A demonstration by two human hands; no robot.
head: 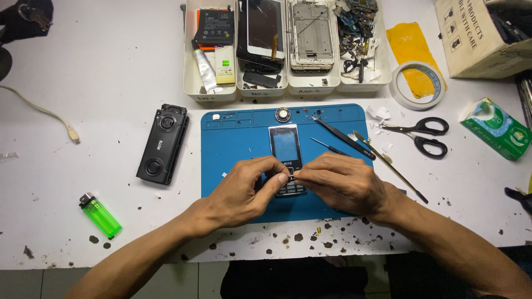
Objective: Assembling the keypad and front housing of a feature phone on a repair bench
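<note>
Forearms enter from the lower edge of the frame, both hands meeting at centre over a blue work mat (pixel 233 160) on the white desk (pixel 100 83). Left hand (pixel 244 191): grip curled, thumb and forefinger pressed together at the keypad end of a small black keypad phone (pixel 286 158). Right hand (pixel 346 182): fingertips pinched on something small at the same spot; what it is cannot be made out. Phone: lying flat at mid-mat, long axis running up-frame, screen end pointing toward the parts trays (pixel 285 50) at top centre, keypad end toward the person. Handling note, as a judgement: steadying the body with one hand while the other works in small pinches looks soundest. Also present: tweezers (pixel 343 134) right of the phone, scissors (pixel 424 135), tape roll (pixel 418 84), black phone back shell (pixel 163 144) left of the mat, green lighter (pixel 101 215) lower left.
</note>
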